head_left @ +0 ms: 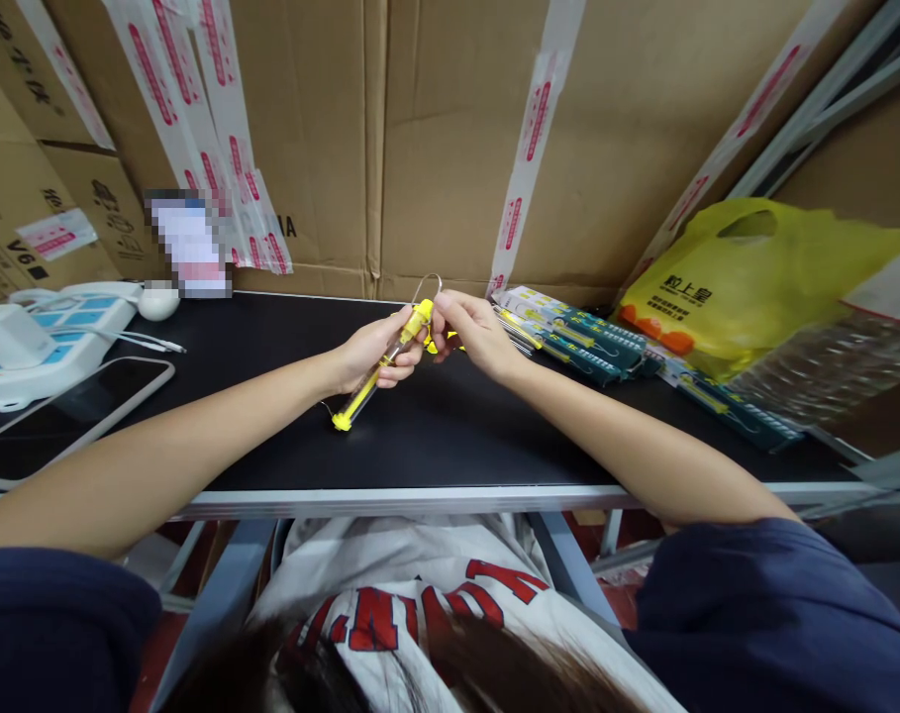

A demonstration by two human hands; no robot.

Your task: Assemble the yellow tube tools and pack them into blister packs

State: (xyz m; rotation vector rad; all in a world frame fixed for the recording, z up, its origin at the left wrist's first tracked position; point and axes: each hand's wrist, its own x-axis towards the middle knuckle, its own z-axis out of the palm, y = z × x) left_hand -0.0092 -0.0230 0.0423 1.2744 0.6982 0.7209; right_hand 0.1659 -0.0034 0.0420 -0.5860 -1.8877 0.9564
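My left hand (375,358) is wrapped round a slim clear tube with yellow ends (361,396), which slants from lower left to upper right above the black tabletop (450,446). At the tube's upper end, a thin wire (429,278) arches over to the fingertips of my right hand (473,329), which is closed in a pinch on it. Another small yellow piece (453,343) shows below my right fingers; whether it joins the tube, I cannot tell. A fine wire end also pokes out near the tube's lower end.
On the right lie several dark green packages (583,337) with yellow items, beside a yellow plastic bag (747,277) and clear plastic packaging (828,366). A phone (70,406) and a white power strip (93,327) occupy the left. Taped cardboard boxes (450,149) stand behind.
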